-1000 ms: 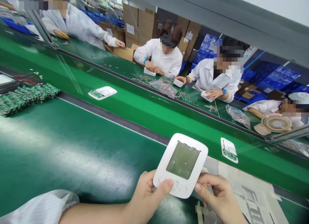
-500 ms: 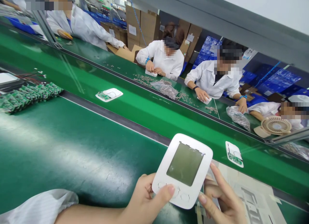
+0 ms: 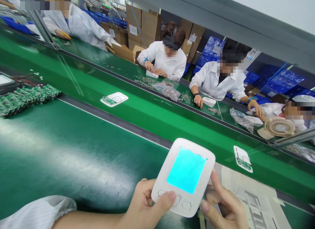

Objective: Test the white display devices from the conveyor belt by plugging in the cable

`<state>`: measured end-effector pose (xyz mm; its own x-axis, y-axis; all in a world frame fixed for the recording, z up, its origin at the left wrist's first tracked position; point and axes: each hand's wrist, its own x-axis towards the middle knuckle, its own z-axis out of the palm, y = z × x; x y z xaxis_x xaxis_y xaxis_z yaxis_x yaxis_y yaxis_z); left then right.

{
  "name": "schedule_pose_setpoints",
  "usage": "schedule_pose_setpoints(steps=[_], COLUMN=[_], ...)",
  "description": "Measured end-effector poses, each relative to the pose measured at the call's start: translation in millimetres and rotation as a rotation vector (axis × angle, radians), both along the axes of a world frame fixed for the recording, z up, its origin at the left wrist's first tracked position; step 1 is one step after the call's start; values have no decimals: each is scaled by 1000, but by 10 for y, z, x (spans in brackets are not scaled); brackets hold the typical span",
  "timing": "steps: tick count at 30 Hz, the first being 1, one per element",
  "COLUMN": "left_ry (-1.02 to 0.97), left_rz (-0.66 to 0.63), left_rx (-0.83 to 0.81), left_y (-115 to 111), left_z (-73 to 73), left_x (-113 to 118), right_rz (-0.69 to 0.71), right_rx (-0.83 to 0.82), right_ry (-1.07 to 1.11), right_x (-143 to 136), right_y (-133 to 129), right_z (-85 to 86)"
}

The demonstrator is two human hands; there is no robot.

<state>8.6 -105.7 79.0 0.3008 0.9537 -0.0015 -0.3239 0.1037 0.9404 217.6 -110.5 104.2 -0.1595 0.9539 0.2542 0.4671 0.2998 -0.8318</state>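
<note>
A white device point(image 3: 208, 176) with rounded corners is held tilted up at the lower centre, its square screen point(image 3: 187, 170) glowing bright cyan. My left hand point(image 3: 150, 202) grips its lower left side, the thumb lying on the round button outlines below the screen. My right hand point(image 3: 223, 202) holds the right side, with a finger along the edge and the thumb at the lower right corner. The parts of both hands behind the device are hidden.
Green circuit boards point(image 3: 27, 97) are piled at the left. White housings with boards point(image 3: 114, 99) point(image 3: 243, 159) lie on the green belt point(image 3: 147, 115). A taped cardboard sheet point(image 3: 253, 196) is at lower right. Across the belt, people in white coats point(image 3: 171, 63) handle parts beside a fan point(image 3: 280, 126).
The device's screen has turned from dull grey-green to bright cyan, and the device has shifted slightly left and down. The housings on the belt have moved right. Hands across the belt have shifted.
</note>
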Motion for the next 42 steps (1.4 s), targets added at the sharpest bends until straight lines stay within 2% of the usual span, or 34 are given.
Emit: schedule_pose_setpoints(steps=[9,17,21,23,26,28,30,31,33,35,37,39,42], left_ry=[2,6,64,82,71,100,222,347,775,1203,1435,1505,1607], left_rz=[-6,1,27,24,7,85,243,333,484,553,551,522,406], left_rx=[21,19,-11,-41,-106,-120,-64,-8,154,307,407,481,614], left_y=[42,81,238,382,661,878,1107,1221,1435,1620,1775,1904,2056], left_z=[91,86,88,61,-45,-148,-251,-294,-353,-376,-374,-365,-382], left_x=[-9,-10,4,24,24,-44,-179,-264,-440,-577,-635,-601,-392], right_rz=[42,7,45,98,126,143,106,90,103,150,178,181,181], right_rx=[-75,-150,-210,-320,-497,-608,-638,-633,-635,-654,-660,-651,-635], right_ry=[-21,71,200,263,379,454,584,665,769,785,776,784,793], right_x=[-13,25,5,-1,0,2,7,12,31,52,65,67,61], right_y=[5,-19,134,304,588,734,822,846,868,875,881,888,895], right_z=[57,-66,-102,-181,-425,-625,-799,-866,-954,-996,-1010,-1014,-1023])
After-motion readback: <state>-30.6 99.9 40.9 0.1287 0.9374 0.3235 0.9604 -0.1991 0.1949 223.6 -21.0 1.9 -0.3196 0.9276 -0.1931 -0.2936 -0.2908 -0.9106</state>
